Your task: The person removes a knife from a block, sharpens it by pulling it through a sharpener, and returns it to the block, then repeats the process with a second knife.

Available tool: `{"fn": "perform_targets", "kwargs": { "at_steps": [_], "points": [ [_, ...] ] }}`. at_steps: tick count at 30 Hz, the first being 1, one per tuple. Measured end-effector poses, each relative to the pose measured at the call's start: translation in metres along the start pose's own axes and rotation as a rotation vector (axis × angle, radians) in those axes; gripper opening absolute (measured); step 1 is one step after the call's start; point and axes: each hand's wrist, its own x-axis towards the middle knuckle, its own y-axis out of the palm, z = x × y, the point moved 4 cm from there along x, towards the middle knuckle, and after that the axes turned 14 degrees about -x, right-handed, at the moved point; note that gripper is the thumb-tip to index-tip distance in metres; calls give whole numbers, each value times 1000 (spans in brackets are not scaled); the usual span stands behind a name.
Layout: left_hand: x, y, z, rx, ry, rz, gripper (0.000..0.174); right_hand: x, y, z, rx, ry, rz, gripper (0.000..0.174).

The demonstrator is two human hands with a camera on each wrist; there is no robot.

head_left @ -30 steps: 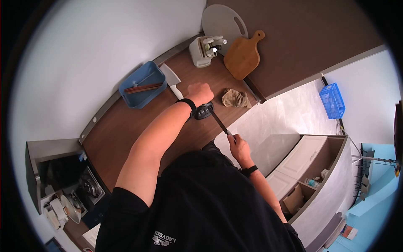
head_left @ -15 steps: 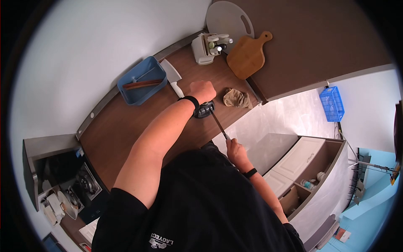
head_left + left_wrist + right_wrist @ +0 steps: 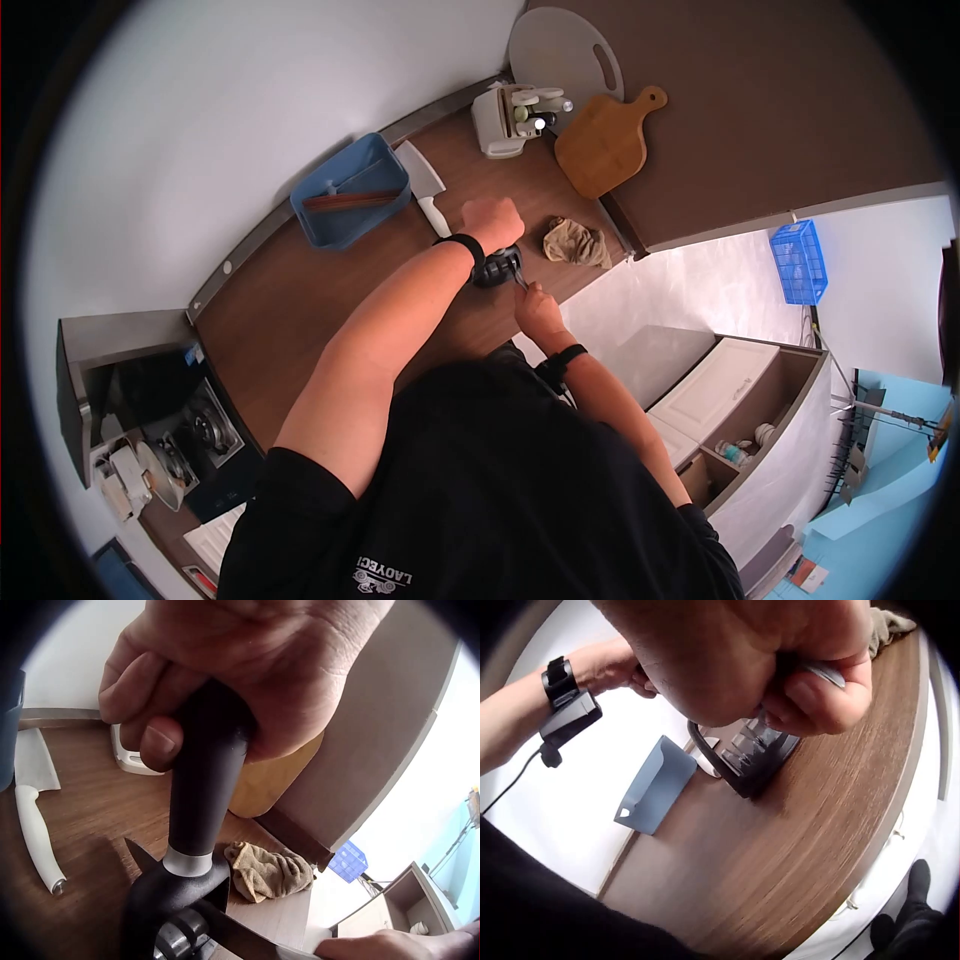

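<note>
The left hand [image 3: 492, 222] grips the upright black handle [image 3: 206, 780] of a knife sharpener [image 3: 494, 268], whose base stands on the brown counter. A knife [image 3: 244, 937] lies across the sharpener's slots, and its pointed tip shows on the far side in the left wrist view. In the head view the right hand [image 3: 541, 314], close beside the sharpener, holds this knife by its handle. Curled fingers of the right hand [image 3: 810, 682] wrap the handle in the right wrist view, with the sharpener [image 3: 757, 754] just beyond; the blade is mostly hidden there.
A white-handled cleaver [image 3: 422, 172] lies beside a blue bin [image 3: 350, 228] holding chopsticks. A crumpled cloth [image 3: 577, 243] is right of the sharpener, near the counter edge. Behind stand a knife block [image 3: 497, 130], a wooden board [image 3: 600, 150] and a round grey board [image 3: 560, 50].
The right hand has moved up to the sharpener, and the knife has slid further through, with less blade between them. The left hand keeps its grip on the handle. The head view has shifted slightly.
</note>
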Motion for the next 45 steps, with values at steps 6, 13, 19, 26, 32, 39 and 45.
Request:
{"fn": "perform_targets", "kwargs": {
  "at_steps": [6, 13, 19, 26, 32, 39, 45],
  "points": [
    [4, 2, 6, -50, 5, -28, 26, -76, -21, -35, -66, -162, 5, 37],
    [5, 1, 4, -60, 8, -11, 26, -68, -9, -28, -51, -203, -22, 35],
    [-3, 2, 0, -14, 29, -33, 26, 23, 18, 0, 56, -55, -93, 41],
    [2, 7, 5, -18, 7, -48, 25, -15, 16, -19, 40, -20, -86, 35],
    [-3, 1, 2, -42, 16, -49, 25, -93, -22, -45, 60, 8, 65, 36],
    [0, 6, 1, -52, 39, -58, 24, -55, 9, -36, -14, -63, 1, 36],
    [4, 6, 7, -40, 36, -90, 24, 32, 12, 13, 36, 5, -72, 42]
  ]
}}
